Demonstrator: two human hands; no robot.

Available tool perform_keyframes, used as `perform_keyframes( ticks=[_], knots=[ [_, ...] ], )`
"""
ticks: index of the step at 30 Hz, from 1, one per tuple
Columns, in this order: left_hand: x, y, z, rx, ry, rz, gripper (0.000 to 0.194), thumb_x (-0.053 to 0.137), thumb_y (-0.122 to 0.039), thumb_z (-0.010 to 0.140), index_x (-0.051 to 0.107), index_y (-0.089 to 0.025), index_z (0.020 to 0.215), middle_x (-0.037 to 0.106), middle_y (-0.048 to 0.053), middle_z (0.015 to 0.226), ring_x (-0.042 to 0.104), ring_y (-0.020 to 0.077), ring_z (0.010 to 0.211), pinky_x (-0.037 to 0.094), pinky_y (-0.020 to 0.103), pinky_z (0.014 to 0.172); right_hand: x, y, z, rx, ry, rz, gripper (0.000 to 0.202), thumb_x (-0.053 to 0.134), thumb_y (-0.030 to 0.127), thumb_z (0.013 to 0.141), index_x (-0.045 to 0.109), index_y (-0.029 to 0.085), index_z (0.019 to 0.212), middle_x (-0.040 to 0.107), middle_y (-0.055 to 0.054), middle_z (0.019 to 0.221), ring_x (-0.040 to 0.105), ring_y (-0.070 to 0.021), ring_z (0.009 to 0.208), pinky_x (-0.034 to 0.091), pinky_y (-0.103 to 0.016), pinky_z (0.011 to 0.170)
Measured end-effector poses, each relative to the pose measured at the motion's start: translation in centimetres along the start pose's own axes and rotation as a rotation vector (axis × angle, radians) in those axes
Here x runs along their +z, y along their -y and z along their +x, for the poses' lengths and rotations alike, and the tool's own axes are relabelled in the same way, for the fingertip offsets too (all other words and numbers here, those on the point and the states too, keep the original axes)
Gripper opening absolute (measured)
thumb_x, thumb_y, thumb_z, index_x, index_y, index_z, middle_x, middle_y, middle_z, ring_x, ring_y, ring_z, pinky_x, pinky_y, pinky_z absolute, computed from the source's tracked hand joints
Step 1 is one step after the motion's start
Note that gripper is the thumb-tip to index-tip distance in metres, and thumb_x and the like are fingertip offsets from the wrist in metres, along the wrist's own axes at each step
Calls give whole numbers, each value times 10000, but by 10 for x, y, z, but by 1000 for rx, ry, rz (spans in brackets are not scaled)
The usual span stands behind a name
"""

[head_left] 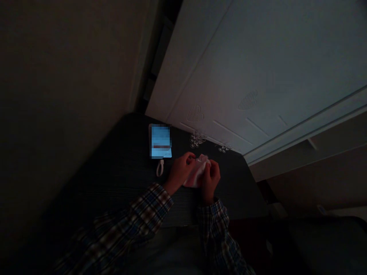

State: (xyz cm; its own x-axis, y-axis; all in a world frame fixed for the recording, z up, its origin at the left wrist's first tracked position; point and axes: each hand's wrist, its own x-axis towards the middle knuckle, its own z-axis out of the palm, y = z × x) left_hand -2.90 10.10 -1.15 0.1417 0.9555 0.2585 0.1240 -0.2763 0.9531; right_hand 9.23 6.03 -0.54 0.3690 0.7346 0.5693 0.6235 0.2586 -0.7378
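A small pink-and-white pouch (pixel 195 175), soft and crumpled, sits between my hands above the dark table. My left hand (pixel 182 169) has its fingers closed at the pouch's upper left edge. On the other side, my right hand (pixel 211 176) pinches the upper right edge. The light is dim, so the pouch's material and anything inside it cannot be made out. Just beyond the hands lies a cluster of small clear, shiny pieces (pixel 197 139). A smaller group of similar pieces (pixel 224 148) is farther right.
Left of my hands, a lit phone (pixel 160 141) with a blurred screen lies on the dark table (pixel 123 172), a pale strap loop (pixel 159 168) below it. A white panel (pixel 229 65) with heart-shaped grooves rises along the table's back edge. A wall (pixel 65 68) stands at left.
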Motion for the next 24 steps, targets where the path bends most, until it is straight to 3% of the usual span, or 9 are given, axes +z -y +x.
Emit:
perform_keyframes(
  ticks=[7,24],
  knots=[
    [0,-2,0,44,-20,5,110,498,-220,799,552,-208,893,635,-3,784,598,126,705,416,202,593,1,4,-1,-16,-11,10,229,455,341,853,575,162,930,594,-19,839,542,-132,734,417,-246,663],
    [-1,-5,-3,59,33,-1,161,475,-315,826,579,-212,893,652,1,746,609,138,691,409,199,576,0,6,-1,-8,-50,-17,221,450,344,860,563,159,904,589,-17,820,529,-132,728,406,-246,671]
  ],
)
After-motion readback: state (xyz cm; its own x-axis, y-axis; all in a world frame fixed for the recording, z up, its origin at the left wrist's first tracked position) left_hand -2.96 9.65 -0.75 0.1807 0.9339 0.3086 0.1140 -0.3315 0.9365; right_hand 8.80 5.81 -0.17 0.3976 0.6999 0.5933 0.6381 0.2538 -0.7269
